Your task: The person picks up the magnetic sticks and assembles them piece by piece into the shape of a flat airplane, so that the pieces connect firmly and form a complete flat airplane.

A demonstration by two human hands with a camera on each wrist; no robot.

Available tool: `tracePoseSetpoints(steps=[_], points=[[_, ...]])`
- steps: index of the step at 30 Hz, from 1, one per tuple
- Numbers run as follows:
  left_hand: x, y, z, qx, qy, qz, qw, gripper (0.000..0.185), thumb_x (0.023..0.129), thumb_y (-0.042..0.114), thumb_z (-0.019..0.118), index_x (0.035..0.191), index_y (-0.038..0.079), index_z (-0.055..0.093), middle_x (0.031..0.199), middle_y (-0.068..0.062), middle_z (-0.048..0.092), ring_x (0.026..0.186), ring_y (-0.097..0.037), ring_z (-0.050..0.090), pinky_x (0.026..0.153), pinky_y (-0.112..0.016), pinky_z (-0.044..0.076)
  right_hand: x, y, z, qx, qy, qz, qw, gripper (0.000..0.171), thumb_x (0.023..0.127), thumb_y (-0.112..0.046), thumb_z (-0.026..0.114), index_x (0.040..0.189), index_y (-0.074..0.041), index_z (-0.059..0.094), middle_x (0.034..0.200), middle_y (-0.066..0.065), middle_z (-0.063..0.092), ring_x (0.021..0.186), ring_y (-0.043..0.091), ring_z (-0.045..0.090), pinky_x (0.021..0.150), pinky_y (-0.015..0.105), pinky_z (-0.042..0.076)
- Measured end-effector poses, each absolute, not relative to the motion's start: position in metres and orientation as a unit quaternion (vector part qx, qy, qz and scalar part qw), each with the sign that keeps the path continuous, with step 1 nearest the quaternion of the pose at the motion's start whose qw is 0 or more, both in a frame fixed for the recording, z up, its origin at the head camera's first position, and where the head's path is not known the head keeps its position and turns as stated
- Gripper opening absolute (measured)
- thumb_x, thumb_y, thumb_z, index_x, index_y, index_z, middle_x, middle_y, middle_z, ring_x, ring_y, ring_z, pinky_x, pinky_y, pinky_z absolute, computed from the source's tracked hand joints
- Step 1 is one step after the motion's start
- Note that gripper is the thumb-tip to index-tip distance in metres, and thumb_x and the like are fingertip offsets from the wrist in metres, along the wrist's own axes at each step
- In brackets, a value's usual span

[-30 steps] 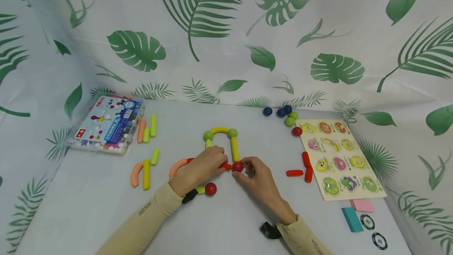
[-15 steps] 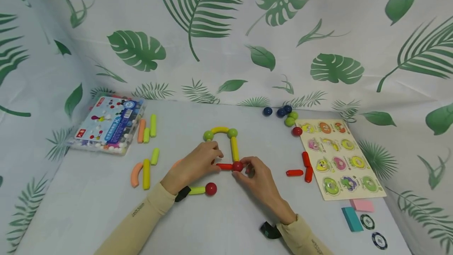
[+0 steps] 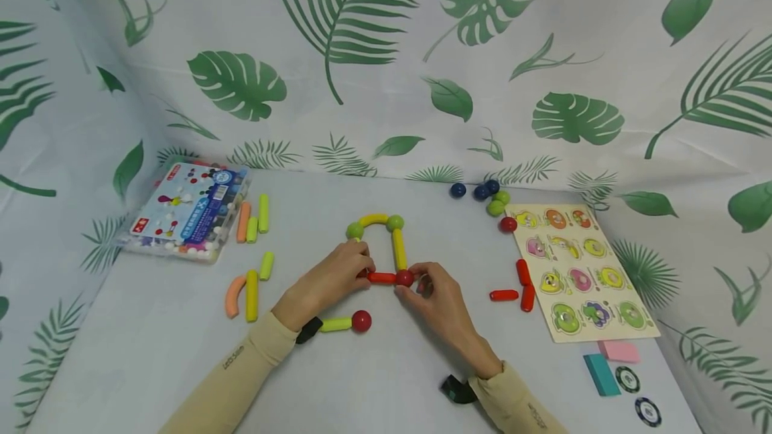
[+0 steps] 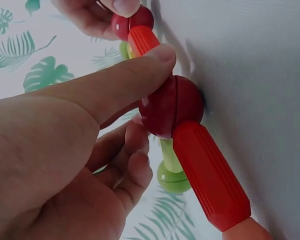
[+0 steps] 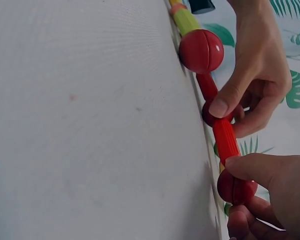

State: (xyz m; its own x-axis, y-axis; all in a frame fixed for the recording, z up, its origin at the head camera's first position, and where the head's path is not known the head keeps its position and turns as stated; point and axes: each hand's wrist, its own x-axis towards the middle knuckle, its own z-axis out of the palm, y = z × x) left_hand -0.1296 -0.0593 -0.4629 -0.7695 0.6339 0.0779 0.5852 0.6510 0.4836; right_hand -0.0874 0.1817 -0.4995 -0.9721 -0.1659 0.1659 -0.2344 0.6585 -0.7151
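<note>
I am pinching one red ball [image 3: 405,278] in my right hand [image 3: 439,305] grip while my left hand [image 3: 330,280] is pinching the other ball [image 4: 172,106]. The red rod [image 3: 382,278] between them is lying flat on the surface [image 3: 151,327], its long axis running left to right. I am judging that steady, level pressure keeps both joints seated.

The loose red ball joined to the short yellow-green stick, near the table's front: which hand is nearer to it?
Left. The left hand is just beside the red ball, its wrist close to the stick; the right hand lies farther to its right.
</note>
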Motion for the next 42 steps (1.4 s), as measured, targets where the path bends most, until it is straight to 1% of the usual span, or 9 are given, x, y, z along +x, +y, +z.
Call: tracePoseSetpoints(steps=[8, 12, 15, 19, 23, 26, 31, 36, 42], points=[[-0.128, -0.060, -0.461, 0.331, 0.907, 0.253, 0.062, 0.024, 0.085, 0.015, 0.083, 0.106, 0.007, 0.076, 0.098, -0.003, 0.060, 0.090, -0.014, 0.050, 0.082, -0.030, 0.048, -0.089, 0.180, -0.497, 0.104, -0.913, 0.393, 0.034, 0.037, 0.084, -0.025, 0.085, 0.114, -0.013, 0.066, 0.096, -0.002, 0.065, 0.079, 0.015, 0.057, 0.068, 0.022, 0.048], [-0.127, -0.066, -0.460, 0.326, 0.903, 0.271, 0.064, 0.030, 0.086, 0.015, 0.082, 0.113, 0.006, 0.074, 0.105, -0.005, 0.060, 0.095, -0.014, 0.051, 0.086, -0.030, 0.050, -0.090, 0.179, -0.498, 0.098, -0.914, 0.394, 0.030, 0.036, 0.085, -0.024, 0.084, 0.114, -0.013, 0.066, 0.096, -0.001, 0.065, 0.080, 0.015, 0.057, 0.068, 0.022, 0.048], [-0.125, -0.078, -0.458, 0.317, 0.904, 0.283, 0.047, 0.036, 0.086, 0.016, 0.083, 0.118, 0.005, 0.072, 0.110, -0.006, 0.061, 0.099, -0.016, 0.052, 0.088, -0.032, 0.051, -0.090, 0.178, -0.499, 0.096, -0.914, 0.394, 0.025, 0.036, 0.085, -0.025, 0.084, 0.114, -0.014, 0.066, 0.097, -0.002, 0.065, 0.080, 0.015, 0.057, 0.068, 0.022, 0.048], [-0.119, -0.101, -0.457, 0.280, 0.923, 0.263, 0.033, 0.039, 0.082, 0.021, 0.086, 0.115, 0.005, 0.071, 0.108, -0.007, 0.062, 0.097, -0.019, 0.053, 0.086, -0.034, 0.050, -0.089, 0.177, -0.498, 0.100, -0.914, 0.392, 0.020, 0.037, 0.085, -0.026, 0.084, 0.115, -0.014, 0.065, 0.098, -0.002, 0.066, 0.081, 0.015, 0.057, 0.069, 0.023, 0.048], [-0.114, -0.120, -0.460, 0.240, 0.938, 0.241, 0.070, 0.037, 0.082, 0.023, 0.086, 0.110, 0.005, 0.072, 0.101, -0.005, 0.062, 0.091, -0.019, 0.052, 0.082, -0.034, 0.048, -0.089, 0.178, -0.496, 0.101, -0.916, 0.388, 0.029, 0.037, 0.085, -0.025, 0.084, 0.114, -0.013, 0.065, 0.098, -0.002, 0.065, 0.081, 0.015, 0.057, 0.069, 0.023, 0.049], [-0.114, -0.127, -0.463, 0.240, 0.938, 0.239, 0.079, 0.028, 0.085, 0.018, 0.083, 0.107, 0.005, 0.072, 0.097, -0.004, 0.062, 0.089, -0.019, 0.052, 0.080, -0.034, 0.047, -0.089, 0.177, -0.497, 0.100, -0.916, 0.388, 0.032, 0.036, 0.085, -0.024, 0.084, 0.114, -0.013, 0.065, 0.097, -0.001, 0.065, 0.081, 0.015, 0.057, 0.069, 0.023, 0.049], [-0.121, -0.130, -0.470, 0.258, 0.936, 0.239, 0.031, 0.018, 0.087, 0.010, 0.080, 0.102, 0.005, 0.073, 0.094, -0.005, 0.063, 0.087, -0.019, 0.053, 0.077, -0.033, 0.048, -0.093, 0.176, -0.500, 0.101, -0.917, 0.385, 0.032, 0.035, 0.086, -0.024, 0.083, 0.114, -0.012, 0.065, 0.096, 0.000, 0.065, 0.081, 0.015, 0.057, 0.069, 0.023, 0.048], [-0.133, -0.132, -0.478, 0.250, 0.935, 0.252, -0.029, 0.020, 0.085, 0.007, 0.081, 0.104, 0.005, 0.073, 0.095, -0.006, 0.063, 0.087, -0.021, 0.055, 0.078, -0.035, 0.049, -0.102, 0.168, -0.498, 0.085, -0.924, 0.370, 0.034, 0.033, 0.087, -0.027, 0.082, 0.112, -0.013, 0.065, 0.093, 0.001, 0.063, 0.079, 0.014, 0.055, 0.067, 0.024, 0.046], [-0.144, -0.133, -0.479, 0.247, 0.931, 0.257, -0.078, 0.020, 0.088, 0.003, 0.078, 0.107, 0.003, 0.073, 0.099, -0.009, 0.064, 0.091, -0.025, 0.057, 0.081, -0.037, 0.050, -0.117, 0.160, -0.495, 0.068, -0.930, 0.361, 0.032, 0.034, 0.088, -0.028, 0.081, 0.113, -0.013, 0.064, 0.094, 0.002, 0.063, 0.078, 0.015, 0.053, 0.067, 0.025, 0.045]])
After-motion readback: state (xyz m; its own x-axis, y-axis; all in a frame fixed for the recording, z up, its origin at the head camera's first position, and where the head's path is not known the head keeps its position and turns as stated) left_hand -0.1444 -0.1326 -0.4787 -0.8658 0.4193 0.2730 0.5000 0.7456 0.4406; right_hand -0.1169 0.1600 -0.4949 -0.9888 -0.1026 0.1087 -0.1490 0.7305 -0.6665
